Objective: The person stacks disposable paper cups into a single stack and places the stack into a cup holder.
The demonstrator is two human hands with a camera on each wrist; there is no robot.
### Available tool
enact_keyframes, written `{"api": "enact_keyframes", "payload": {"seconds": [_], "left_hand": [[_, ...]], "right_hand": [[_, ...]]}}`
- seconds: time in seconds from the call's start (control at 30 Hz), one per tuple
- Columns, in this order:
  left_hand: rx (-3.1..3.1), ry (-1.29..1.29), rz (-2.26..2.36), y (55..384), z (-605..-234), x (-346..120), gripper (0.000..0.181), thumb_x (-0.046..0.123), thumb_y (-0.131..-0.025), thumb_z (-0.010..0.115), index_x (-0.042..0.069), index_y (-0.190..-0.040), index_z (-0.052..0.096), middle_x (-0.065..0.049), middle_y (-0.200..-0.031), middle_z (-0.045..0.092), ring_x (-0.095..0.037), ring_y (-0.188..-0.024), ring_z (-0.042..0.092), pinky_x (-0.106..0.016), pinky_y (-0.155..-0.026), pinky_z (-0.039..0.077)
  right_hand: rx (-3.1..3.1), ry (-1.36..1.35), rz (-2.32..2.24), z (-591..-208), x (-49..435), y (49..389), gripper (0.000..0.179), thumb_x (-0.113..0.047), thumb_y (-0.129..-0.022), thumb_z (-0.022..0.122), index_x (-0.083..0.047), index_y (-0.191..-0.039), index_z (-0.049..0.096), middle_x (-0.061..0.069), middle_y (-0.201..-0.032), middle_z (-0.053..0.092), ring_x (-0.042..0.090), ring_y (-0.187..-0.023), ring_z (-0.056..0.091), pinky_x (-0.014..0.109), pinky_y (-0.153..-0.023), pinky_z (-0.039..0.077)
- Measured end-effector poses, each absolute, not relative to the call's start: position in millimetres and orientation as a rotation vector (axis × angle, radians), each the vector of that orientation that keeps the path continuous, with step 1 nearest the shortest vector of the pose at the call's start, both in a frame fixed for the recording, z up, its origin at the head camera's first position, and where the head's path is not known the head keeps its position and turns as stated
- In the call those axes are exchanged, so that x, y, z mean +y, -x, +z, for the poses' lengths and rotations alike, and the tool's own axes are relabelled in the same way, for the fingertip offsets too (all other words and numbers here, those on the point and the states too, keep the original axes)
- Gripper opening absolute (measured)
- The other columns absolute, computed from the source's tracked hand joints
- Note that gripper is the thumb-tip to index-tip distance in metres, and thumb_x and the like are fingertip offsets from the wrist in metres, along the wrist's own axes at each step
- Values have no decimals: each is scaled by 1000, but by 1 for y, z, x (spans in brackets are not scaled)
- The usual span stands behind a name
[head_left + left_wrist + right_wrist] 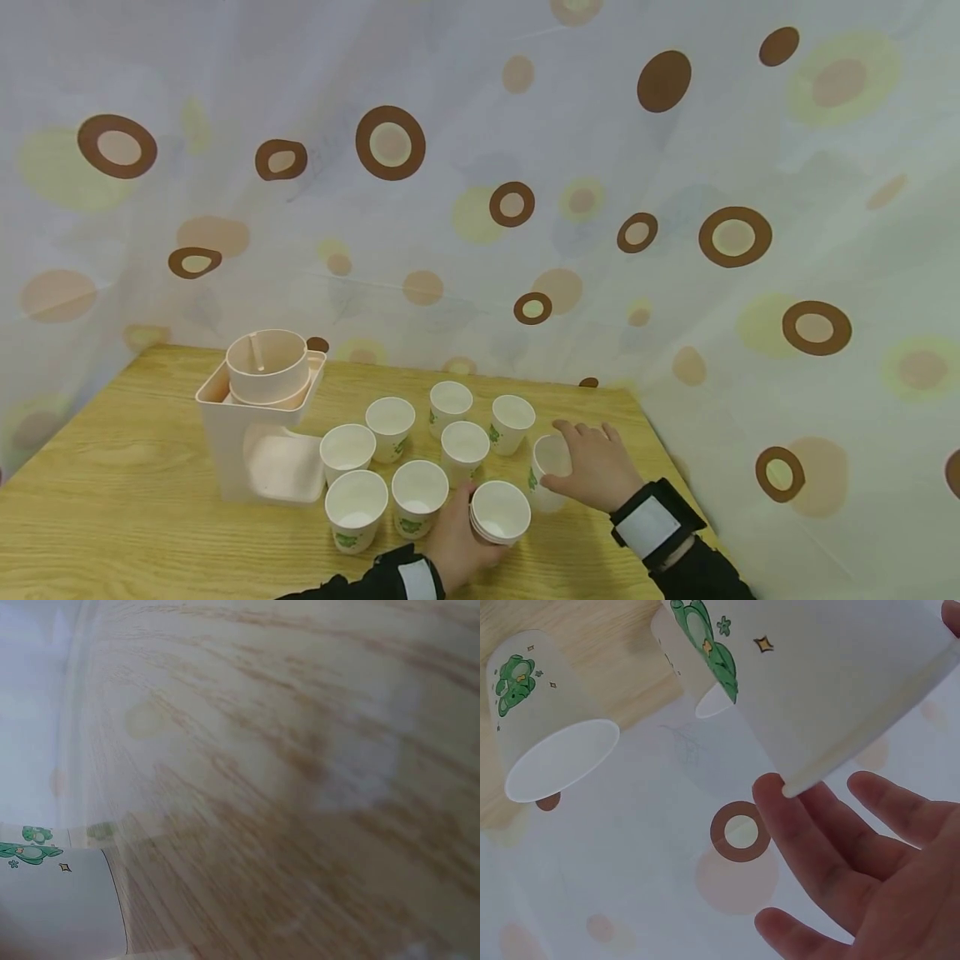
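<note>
In the head view, my left hand (461, 542) grips a short stack of nested white paper cups (501, 515) near the front of the table. To its right, my right hand (600, 468) holds a single paper cup (550, 475), thumb on the near side and fingers at the far rim. The right wrist view shows that cup close up, with a green cartoon print and a fingertip (769, 787) right at its rim. Several upright paper cups (420, 492) stand left of and behind the stack. One printed cup (60, 907) shows at the left wrist view's lower left.
A cream plastic container (225, 450) with a round cup-like part (266, 367) in its top stands left of the cups. All stand on a wood-grain table (112, 467). A spotted sheet (450, 250) hangs behind and along the right edge.
</note>
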State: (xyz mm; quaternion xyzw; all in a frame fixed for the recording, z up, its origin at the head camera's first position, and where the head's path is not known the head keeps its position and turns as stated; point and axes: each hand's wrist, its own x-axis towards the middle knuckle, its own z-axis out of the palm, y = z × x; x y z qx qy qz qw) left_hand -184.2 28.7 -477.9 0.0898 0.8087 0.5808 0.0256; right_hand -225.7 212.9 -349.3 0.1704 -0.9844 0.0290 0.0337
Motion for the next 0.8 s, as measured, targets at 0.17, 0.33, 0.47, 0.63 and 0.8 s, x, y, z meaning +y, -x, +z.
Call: {"api": "enact_keyframes", "payload": {"seconds": [0.17,0.33,0.47,0.63,0.8], "left_hand": [[2486,-267,1795,185,-478,30,76,16,-61,85,-2,-121,42,-17,-115,57,-32,-106,56,-51,-89,45],[2485,-263,1799,186,-479,30,78,16,-61,85,-3,-123,41,-18,-116,56,-33,-107,56,-51,-90,45],[2495,-274,1799,186,-478,29,76,15,-61,85,-3,-121,41,-18,-115,56,-33,-106,56,-52,-89,45],[2504,-264,1796,185,-478,29,75,14,-61,85,-4,-120,42,-19,-114,56,-33,-106,56,-52,-89,45],[2513,-274,1794,185,-480,30,73,15,-61,85,-2,-118,43,-17,-114,57,-31,-104,56,-51,-89,45]], "right_hand": [[-3019,-521,99,-341,216,217,72,-42,-69,76,-3,-126,53,18,-113,63,35,-105,59,60,-101,31],[-2992,-534,85,-333,217,208,72,-43,-68,76,-4,-125,54,16,-111,65,32,-105,59,59,-99,32],[-2957,-558,82,-329,216,203,72,-43,-68,77,-4,-125,54,15,-111,65,33,-105,59,58,-100,32],[-2925,-594,87,-323,211,199,72,-42,-68,77,-5,-126,54,15,-113,64,34,-107,58,58,-101,31],[-2903,-637,83,-319,202,196,72,-42,-68,77,-5,-125,54,13,-114,65,30,-106,59,57,-101,31]]}}
